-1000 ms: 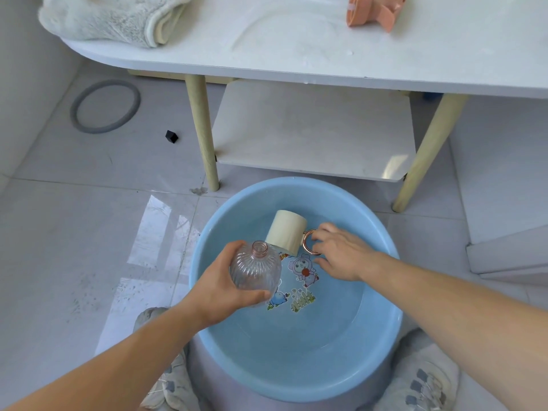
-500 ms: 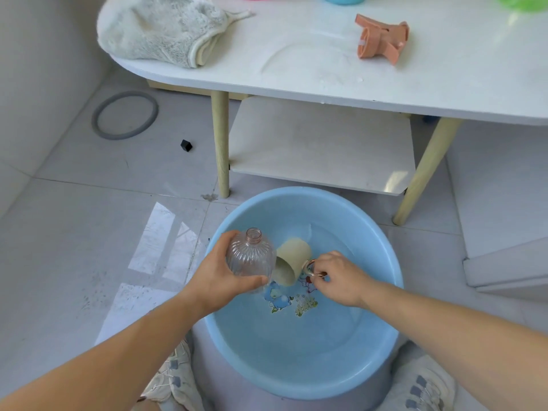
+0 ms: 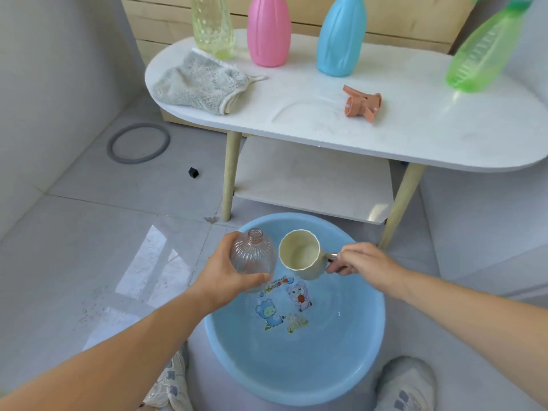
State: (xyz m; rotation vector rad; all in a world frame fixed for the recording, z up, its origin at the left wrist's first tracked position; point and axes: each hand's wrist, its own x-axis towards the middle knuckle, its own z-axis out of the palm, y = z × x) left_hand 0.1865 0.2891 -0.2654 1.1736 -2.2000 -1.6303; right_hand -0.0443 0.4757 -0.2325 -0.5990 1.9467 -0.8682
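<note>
A blue plastic basin (image 3: pixel 350 375) holding water stands on the floor between my feet. Over its far left side my left hand (image 3: pixel 225 272) grips a clear ribbed bottle (image 3: pixel 252 256), upright with its neck uncapped. Just right of the bottle hangs a cream cup (image 3: pixel 301 256), mouth tilted toward me, with water inside. My right hand (image 3: pixel 360 259) pinches the cup's metal handle (image 3: pixel 330 256). Cup and bottle are close together, almost touching.
A white oval table (image 3: pixel 415 134) stands behind the basin with a lower shelf (image 3: pixel 311 179). On it are a grey cloth (image 3: pixel 201 81), an orange spray head (image 3: pixel 363 103), and yellow, pink (image 3: pixel 268 28), blue (image 3: pixel 341 37) and green (image 3: pixel 486 51) bottles. A grey ring (image 3: pixel 138 143) lies on the floor.
The cup was dipped mouth-down into the basin, then lifted upright with water beside the bottle. My view has tilted up, bringing the table top and bottles into sight.
</note>
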